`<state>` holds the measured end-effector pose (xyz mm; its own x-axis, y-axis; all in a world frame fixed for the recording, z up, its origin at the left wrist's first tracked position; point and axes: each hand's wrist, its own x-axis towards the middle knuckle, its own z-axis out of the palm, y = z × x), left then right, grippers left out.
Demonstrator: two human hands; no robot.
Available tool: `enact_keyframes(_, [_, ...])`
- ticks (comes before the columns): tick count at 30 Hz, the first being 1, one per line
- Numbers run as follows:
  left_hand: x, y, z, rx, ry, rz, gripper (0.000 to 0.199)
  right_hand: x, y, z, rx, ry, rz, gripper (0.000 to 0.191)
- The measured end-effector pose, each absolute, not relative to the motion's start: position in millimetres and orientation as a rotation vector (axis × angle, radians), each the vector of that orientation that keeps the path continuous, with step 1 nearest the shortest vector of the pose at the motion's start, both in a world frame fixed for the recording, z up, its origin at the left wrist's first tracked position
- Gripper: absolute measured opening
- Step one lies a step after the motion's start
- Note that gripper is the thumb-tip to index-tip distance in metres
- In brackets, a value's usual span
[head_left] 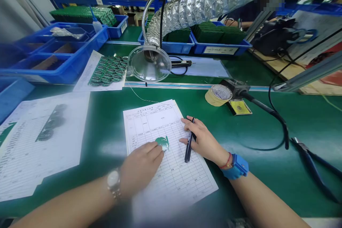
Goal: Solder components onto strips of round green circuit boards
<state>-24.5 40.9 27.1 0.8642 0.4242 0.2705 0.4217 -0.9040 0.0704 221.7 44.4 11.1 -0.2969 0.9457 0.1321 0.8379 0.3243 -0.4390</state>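
Note:
Just left of the middle, my left hand [144, 165] is closed, its fingertips on the lower left edge of a small round green circuit board [165, 143]. The board is over a printed form [152, 123] with a table grid, and its lower edge is hidden by my fingers. To the right of it, my right hand [204, 140] has a black marker pen [188, 149] between its bent fingers, the pen nearly upright in view. That hand rests at the form's right edge. A watch is on my left wrist and a blue strap [236, 166] on my right.
A clear fume hood [149, 73] on a silver duct hangs beyond the form. Green boards [108, 71] lie on paper at back left, near blue bins [72, 66]. On the right are a solder tin [217, 96], a soldering iron stand [236, 87] and cutters [310, 158].

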Motion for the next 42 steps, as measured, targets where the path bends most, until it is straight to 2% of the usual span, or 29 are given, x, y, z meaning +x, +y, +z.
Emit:
enact_keyframes(11, [-9.9, 16.7, 22.6, 2.991, 0.982, 0.042, 0.04, 222.1, 47.1, 9.8, -1.547, -2.225, 0.39, 0.017])
enact_keyframes(16, [-1.6, 8.6, 16.8, 3.024, 1.068, 0.105, 0.04, 214.6, 39.3, 17.8, -1.495, -1.984, 0.457, 0.011])
enact_keyframes(18, [4.7, 4.8, 12.4, 3.005, 1.146, 0.14, 0.04, 206.2, 33.8, 24.8, -1.476, -1.8, 0.482, 0.016])
enact_keyframes(24, [17.8, 2.9, 2.8, 2.842, 1.293, 0.095, 0.043, 163.4, 41.4, 42.8, -1.5, -1.678, 0.827, 0.033])
enact_keyframes(31, [15.8, 7.5, 8.1, 2.666, 1.259, 0.031, 0.045, 139.3, 69.6, 35.4, -1.495, -1.541, 1.204, 0.013])
enact_keyframes(33, [14.5, 7.8, 9.9, 2.631, 1.263, 0.007, 0.046, 142.9, 70.2, 28.3, -1.461, -1.473, 1.265, 0.013])
enact_keyframes(42, [8.4, 8.2, 5.3, 2.73, 1.163, 0.173, 0.042, 142.9, 57.9, 8.8, -1.443, -1.163, 1.076, 0.015])
